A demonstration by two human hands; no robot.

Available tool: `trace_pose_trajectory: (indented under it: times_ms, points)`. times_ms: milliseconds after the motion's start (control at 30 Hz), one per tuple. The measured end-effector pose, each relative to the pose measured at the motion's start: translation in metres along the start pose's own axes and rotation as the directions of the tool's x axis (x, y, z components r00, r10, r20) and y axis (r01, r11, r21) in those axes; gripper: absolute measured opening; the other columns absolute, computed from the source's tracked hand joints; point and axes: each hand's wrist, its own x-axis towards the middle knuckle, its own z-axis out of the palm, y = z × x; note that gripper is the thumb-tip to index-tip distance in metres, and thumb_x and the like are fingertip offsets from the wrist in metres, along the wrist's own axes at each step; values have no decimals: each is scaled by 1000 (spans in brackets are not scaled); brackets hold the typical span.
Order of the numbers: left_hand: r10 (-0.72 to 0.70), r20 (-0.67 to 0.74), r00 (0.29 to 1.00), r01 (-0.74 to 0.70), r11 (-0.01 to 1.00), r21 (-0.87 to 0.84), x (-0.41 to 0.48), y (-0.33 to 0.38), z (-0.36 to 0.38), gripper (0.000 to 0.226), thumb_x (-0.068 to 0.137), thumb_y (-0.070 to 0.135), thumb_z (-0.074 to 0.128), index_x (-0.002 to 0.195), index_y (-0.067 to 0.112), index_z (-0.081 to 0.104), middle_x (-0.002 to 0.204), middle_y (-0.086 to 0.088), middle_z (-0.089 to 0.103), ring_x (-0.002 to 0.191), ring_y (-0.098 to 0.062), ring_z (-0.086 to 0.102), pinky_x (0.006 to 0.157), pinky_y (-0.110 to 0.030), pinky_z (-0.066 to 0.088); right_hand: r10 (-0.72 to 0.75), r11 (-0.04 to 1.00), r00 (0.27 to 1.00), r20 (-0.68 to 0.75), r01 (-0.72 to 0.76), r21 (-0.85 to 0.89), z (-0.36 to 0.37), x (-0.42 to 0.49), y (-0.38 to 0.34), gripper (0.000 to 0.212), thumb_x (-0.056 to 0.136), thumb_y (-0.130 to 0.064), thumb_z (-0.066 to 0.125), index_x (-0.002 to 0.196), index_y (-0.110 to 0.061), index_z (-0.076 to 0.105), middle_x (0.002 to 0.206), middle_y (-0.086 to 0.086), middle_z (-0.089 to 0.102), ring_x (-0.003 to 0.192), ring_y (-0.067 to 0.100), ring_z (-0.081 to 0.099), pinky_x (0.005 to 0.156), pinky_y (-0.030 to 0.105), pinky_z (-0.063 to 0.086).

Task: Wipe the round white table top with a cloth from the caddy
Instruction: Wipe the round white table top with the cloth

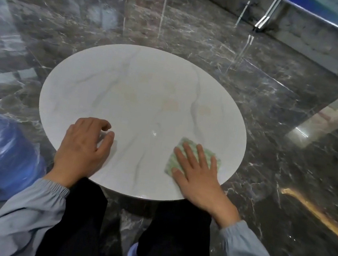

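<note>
Head view. Round white tabletop (142, 94), faintly veined, standing on a dark polished marble floor (271, 119). The cloth (171, 163), checked green and white, lies flat on the tabletop close to its near right edge. The right hand (200, 180) rests palm down on the cloth, its fingers (201, 155) straight and spread, covering most of it. The left hand (82, 147) sits at the near left part of the tabletop, apart from the cloth, its fingers (102, 123) loosely curled and holding nothing, the tips at the surface. A blue plastic-wrapped bundle (1, 150) sits on the floor left of the tabletop.
</note>
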Motion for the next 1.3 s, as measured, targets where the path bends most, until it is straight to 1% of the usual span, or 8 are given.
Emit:
trace_pose_trajectory:
  times_ms: [233, 367, 533, 767, 867, 967, 1100, 1300]
  points:
    - [7, 35, 999, -7, 1000, -7, -2, -3, -2, 34, 100, 40, 46, 114, 15, 64, 109, -4, 65, 108, -32, 55, 93, -50, 42, -245, 970, 969, -32, 245, -5, 16, -44, -58, 59, 105, -61, 19, 161, -51, 2, 168, -24, -14, 152, 10, -30, 122, 46, -22]
    - [-2, 15, 1000, 3, 999, -45, -1, -5, -1, 34, 101, 40, 45, 112, 15, 64, 106, -4, 65, 105, -32, 56, 92, -49, 43, -48, 999, 997, -68, 49, 13, 5, -25, 11, 62, 98, -65, 10, 159, -54, 7, 166, -27, -12, 156, 9, -17, 126, 43, -13]
    - [-93, -152, 984, 60, 976, -210, -5, 0, 0, 24, 103, 28, 46, 109, 11, 62, 104, -1, 62, 100, -24, 54, 90, -38, 41, 131, 991, 991, -24, -131, 24, -2, -5, 24, 59, 104, -58, 11, 160, -50, -4, 168, -22, -18, 154, 14, -27, 123, 51, -16]
    - [-386, -286, 877, 195, 830, -523, -5, -3, -11, 18, 99, 18, 47, 113, 25, 56, 115, 10, 51, 112, -21, 50, 94, -24, 40, -302, 953, 953, 40, 303, -26, 11, -6, -109, 60, 106, -58, 13, 160, -48, -10, 165, -21, -28, 147, 16, -42, 119, 55, -23]
    - [-472, -241, 848, 241, 749, -618, 1, -10, -22, 28, 100, 21, 48, 110, 47, 50, 119, 21, 49, 118, -26, 52, 97, -19, 40, -376, 926, 924, 77, 377, -4, 7, -4, -121, 59, 107, -60, 18, 158, -53, -9, 162, -27, -30, 146, 9, -42, 120, 51, -24]
    - [-500, -255, 827, 251, 736, -628, 12, -34, -31, 25, 102, 22, 45, 114, 43, 52, 120, 21, 50, 123, -25, 51, 102, -18, 38, -356, 933, 930, 95, 359, -11, -1, 7, -104, 58, 105, -63, 17, 156, -58, -10, 159, -33, -30, 144, 3, -42, 122, 46, -20]
    - [-661, -182, 728, 344, 581, -738, 28, -57, -23, 29, 103, 36, 37, 128, 33, 52, 137, 2, 56, 132, -19, 49, 116, -41, 39, -355, 931, 928, 115, 362, -50, -3, 27, -110, 58, 105, -63, 14, 155, -57, -13, 160, -30, -32, 144, 6, -44, 121, 48, -23]
    - [-668, -250, 701, 275, 576, -769, 27, -66, -7, 38, 105, 48, 30, 139, 40, 45, 148, -1, 48, 142, -22, 43, 120, -53, 34, -453, 891, 889, 71, 454, -7, -3, 103, -182, 60, 104, -62, 15, 160, -51, -6, 167, -22, -21, 151, 13, -34, 121, 52, -23]
